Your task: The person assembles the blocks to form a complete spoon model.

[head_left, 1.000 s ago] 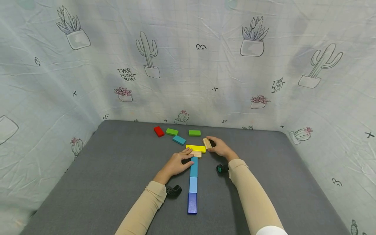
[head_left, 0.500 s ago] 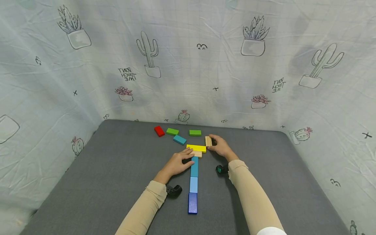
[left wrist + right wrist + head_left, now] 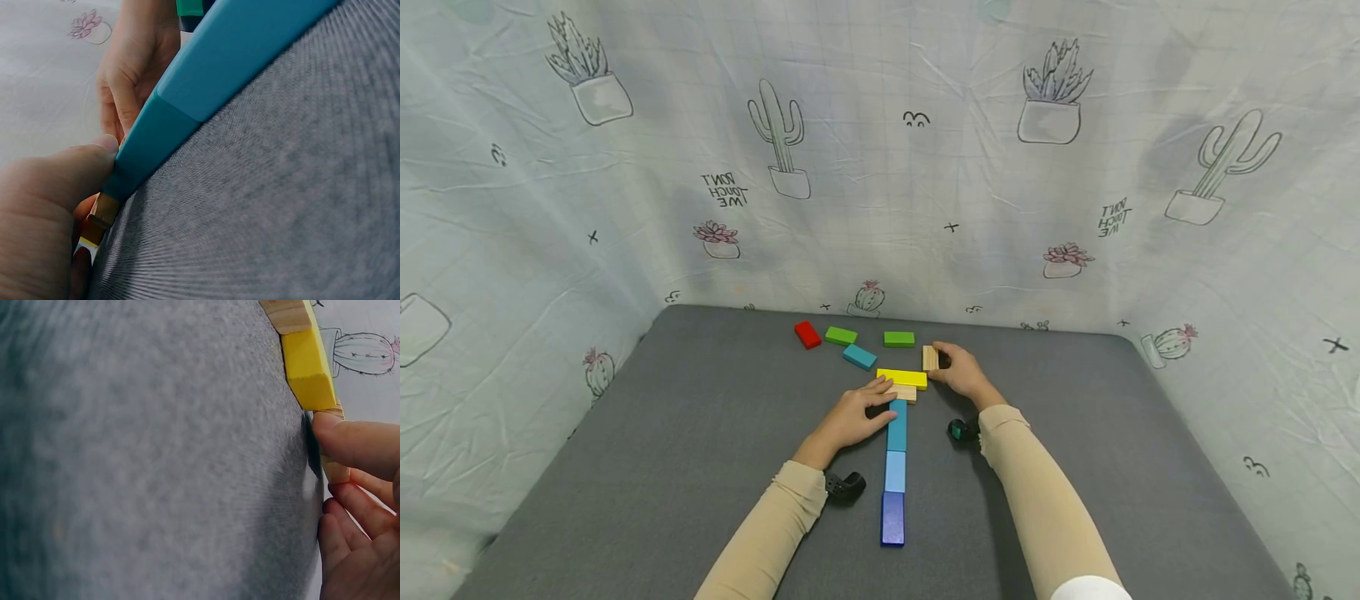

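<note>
In the head view a column of blocks runs away from the person: dark blue (image 3: pixel 892 518), light blue (image 3: pixel 895 472), teal (image 3: pixel 897 433), then a plain wooden block (image 3: pixel 907 393) and a yellow block (image 3: pixel 902 378) lying crosswise. My left hand (image 3: pixel 848 417) rests at their left side, fingers over the left ends of the crosswise blocks, thumb against the teal block (image 3: pixel 147 150). Just beyond the yellow block's right end, my right hand (image 3: pixel 962 375) pinches a second wooden block (image 3: pixel 930 358) between thumb and fingers. The right wrist view shows this wooden block (image 3: pixel 336 470) beside the yellow one (image 3: pixel 309 375).
Behind the column lie a red block (image 3: pixel 807 335), a green block (image 3: pixel 841 336), another green block (image 3: pixel 898 339) and a loose teal block (image 3: pixel 859 357). A patterned cloth (image 3: pixel 865 167) hangs behind and beside the grey table (image 3: pixel 715 417).
The wooden block in my right hand has turned from tilted to nearly straight and moved slightly away from the person. My left hand has stayed in place.
</note>
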Demonstrator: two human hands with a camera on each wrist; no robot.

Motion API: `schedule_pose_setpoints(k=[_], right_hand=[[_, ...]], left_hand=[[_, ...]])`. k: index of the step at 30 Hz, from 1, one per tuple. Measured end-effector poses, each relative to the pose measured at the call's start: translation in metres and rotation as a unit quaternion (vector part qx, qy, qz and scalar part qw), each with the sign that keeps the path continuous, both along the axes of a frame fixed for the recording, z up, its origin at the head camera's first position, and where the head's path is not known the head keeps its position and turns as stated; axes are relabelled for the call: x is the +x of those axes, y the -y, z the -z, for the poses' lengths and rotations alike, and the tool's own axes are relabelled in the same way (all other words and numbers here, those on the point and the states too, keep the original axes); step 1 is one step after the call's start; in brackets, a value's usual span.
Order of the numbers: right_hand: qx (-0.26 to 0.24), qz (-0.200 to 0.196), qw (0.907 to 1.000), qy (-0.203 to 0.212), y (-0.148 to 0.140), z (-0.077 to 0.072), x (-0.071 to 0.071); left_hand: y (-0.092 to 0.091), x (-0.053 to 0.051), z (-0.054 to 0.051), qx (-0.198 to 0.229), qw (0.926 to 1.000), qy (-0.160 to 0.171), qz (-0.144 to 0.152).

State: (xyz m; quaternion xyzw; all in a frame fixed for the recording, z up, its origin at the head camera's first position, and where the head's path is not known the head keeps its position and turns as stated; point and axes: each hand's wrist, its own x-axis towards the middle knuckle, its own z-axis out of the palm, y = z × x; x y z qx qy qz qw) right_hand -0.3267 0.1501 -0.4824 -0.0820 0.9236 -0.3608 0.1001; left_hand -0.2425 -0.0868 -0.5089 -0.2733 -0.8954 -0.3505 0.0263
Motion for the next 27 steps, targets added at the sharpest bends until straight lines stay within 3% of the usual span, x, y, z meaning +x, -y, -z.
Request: schedule_pose_setpoints(k=[19, 27], right_hand=[[0.026, -0.059, 0.9979, -0.003, -0.0020, 0.0020, -0.0012], [0.035, -0.058, 0.9977, -0.008, -0.0039, 0.0063, 0.0003]], left_hand=[[-0.0019, 0.0013, 0.0005, -0.003, 0.9999, -0.011, -0.005], [-0.0029, 0.0027, 0.0029, -0.004, 0.9999, -0.012, -0.010]])
